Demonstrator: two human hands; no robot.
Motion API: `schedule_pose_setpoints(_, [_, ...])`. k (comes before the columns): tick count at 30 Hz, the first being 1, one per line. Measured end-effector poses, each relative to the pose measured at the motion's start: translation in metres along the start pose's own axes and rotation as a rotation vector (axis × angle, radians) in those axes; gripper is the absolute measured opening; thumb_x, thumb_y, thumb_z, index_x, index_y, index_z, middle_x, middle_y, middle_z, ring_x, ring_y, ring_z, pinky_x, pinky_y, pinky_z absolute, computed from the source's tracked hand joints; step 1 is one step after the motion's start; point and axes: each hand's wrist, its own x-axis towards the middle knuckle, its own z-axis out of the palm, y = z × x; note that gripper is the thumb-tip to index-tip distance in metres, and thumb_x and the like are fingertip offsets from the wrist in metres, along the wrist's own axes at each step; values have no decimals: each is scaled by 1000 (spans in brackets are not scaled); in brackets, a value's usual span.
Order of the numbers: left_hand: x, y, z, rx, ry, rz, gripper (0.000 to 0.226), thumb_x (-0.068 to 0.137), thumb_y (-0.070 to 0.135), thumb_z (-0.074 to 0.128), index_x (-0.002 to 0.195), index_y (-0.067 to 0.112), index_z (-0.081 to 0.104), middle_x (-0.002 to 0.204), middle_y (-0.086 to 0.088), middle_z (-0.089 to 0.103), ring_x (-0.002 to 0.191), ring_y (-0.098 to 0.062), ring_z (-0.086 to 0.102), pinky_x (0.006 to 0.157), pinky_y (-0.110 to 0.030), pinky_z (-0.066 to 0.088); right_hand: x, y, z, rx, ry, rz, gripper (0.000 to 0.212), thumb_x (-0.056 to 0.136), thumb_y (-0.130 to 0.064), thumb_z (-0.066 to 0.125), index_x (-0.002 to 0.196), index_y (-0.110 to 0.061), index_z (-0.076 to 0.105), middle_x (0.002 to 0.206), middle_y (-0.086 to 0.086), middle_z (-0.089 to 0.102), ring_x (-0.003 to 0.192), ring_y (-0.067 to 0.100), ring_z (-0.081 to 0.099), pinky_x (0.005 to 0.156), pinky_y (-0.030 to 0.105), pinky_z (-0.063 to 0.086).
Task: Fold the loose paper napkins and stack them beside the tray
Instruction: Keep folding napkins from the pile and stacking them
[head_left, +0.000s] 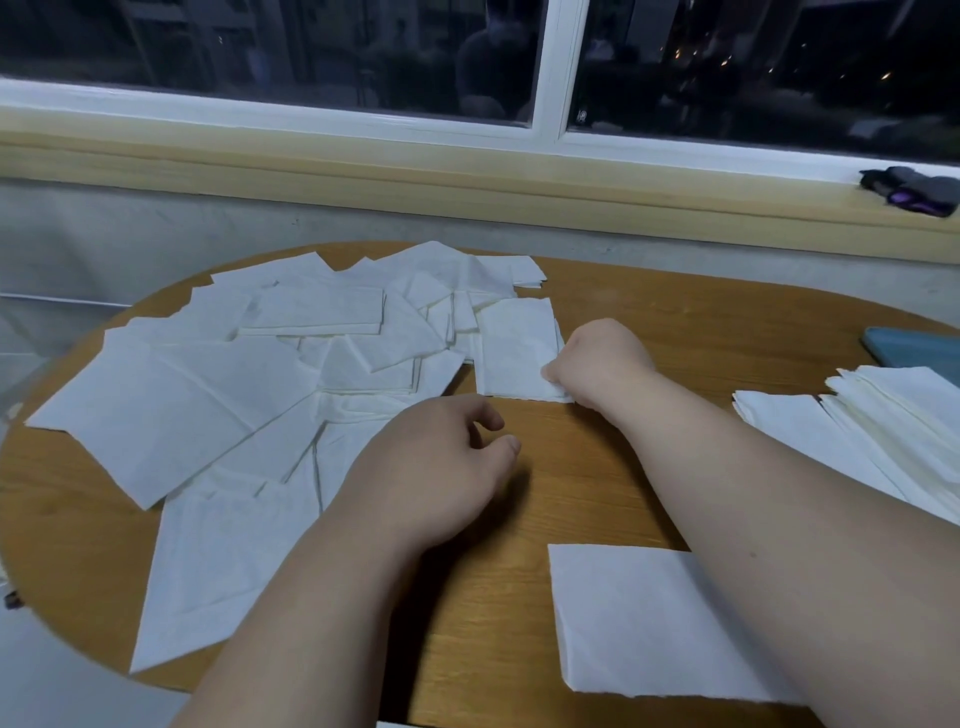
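Note:
Several loose white paper napkins (218, 395) lie spread over the left half of a wooden table (613, 478). My right hand (597, 364) pinches the near right corner of one napkin (514, 348) at the right edge of the spread. My left hand (441, 467) hovers over the wood beside the spread, fingers curled and apart, holding nothing. A stack of folded napkins (883, 426) sits at the right. Behind it shows the corner of a blue tray (914, 348). One single napkin (639, 618) lies near me, partly under my right forearm.
A wooden windowsill runs behind the table, with a dark object with purple parts (914, 189) on it at the right. The table's rounded edge curves on the left and near side. Dark window panes fill the top.

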Motion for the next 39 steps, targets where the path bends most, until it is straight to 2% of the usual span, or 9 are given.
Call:
schedule_pose_setpoints(5, [1, 1, 0, -2, -2, -7, 19, 89, 52, 60, 104, 40, 63, 87, 16, 64, 74, -3, 64, 74, -29, 54, -11, 3, -14, 145, 64, -71, 14, 82, -14, 64, 90, -6, 72, 88, 10, 73, 80, 28, 69, 60, 31, 48])
schedule_pose_setpoints(12, [0, 8, 0, -64, 60, 11, 16, 90, 47, 61, 103, 39, 64, 84, 16, 64, 74, 0, 61, 74, -29, 53, -55, 13, -63, 337, 184, -242, 11, 85, -24, 72, 81, -14, 69, 81, -7, 67, 76, 13, 62, 64, 35, 50])
schedule_pose_setpoints(17, [-7, 20, 5, -217, 148, 104, 23, 90, 49, 57, 110, 40, 63, 102, 19, 60, 91, 6, 56, 76, -19, 44, -114, 48, -93, 558, 136, -338, 14, 82, -16, 78, 76, -15, 65, 64, 5, 64, 64, 33, 57, 60, 46, 49])
schedule_pose_setpoints(20, [-19, 32, 11, -387, 123, 143, 27, 93, 53, 55, 117, 44, 61, 112, 23, 61, 100, 12, 54, 84, -17, 44, -143, 73, -102, 778, 82, -362, 21, 81, 6, 73, 75, -11, 62, 63, 9, 58, 60, 26, 49, 60, 41, 44])
schedule_pose_setpoints(24, [-33, 45, 21, -567, -36, 221, 58, 76, 68, 56, 131, 53, 50, 128, 31, 57, 123, 6, 52, 108, -38, 44, -170, 100, -109, 971, -116, -385, 36, 80, 21, 64, 78, -14, 64, 68, 9, 64, 58, 20, 56, 50, 23, 45])
schedule_pose_setpoints(27, [-39, 51, 28, -709, -186, 243, 58, 75, 53, 70, 130, 52, 52, 121, 13, 67, 115, -10, 65, 97, -43, 54, -176, 117, -108, 917, -264, -411, 34, 72, 9, 64, 77, -25, 68, 77, 10, 66, 62, 21, 59, 52, 24, 46])
schedule_pose_setpoints(30, [-43, 52, 32, -722, -227, 244, 49, 81, 22, 78, 123, 41, 62, 101, -2, 74, 94, -20, 72, 73, -31, 57, -175, 131, -105, 803, -287, -372, 35, 76, 14, 62, 78, -20, 68, 75, 8, 63, 62, 18, 54, 51, 21, 41])
schedule_pose_setpoints(35, [-48, 44, 30, -596, -304, 195, 29, 80, 18, 76, 102, 37, 75, 99, 2, 77, 92, -20, 73, 75, -27, 57, -172, 139, -96, 805, -266, -234, 31, 81, 16, 59, 89, -13, 68, 81, 8, 70, 68, 23, 63, 62, 35, 47])
schedule_pose_setpoints(39, [-47, 40, 28, -372, -306, 165, 18, 82, 32, 73, 96, 43, 77, 93, 4, 77, 89, -22, 72, 88, -44, 53, -166, 142, -84, 681, -153, -202, 38, 81, 9, 63, 86, -28, 71, 84, -4, 73, 74, 29, 69, 66, 44, 53])
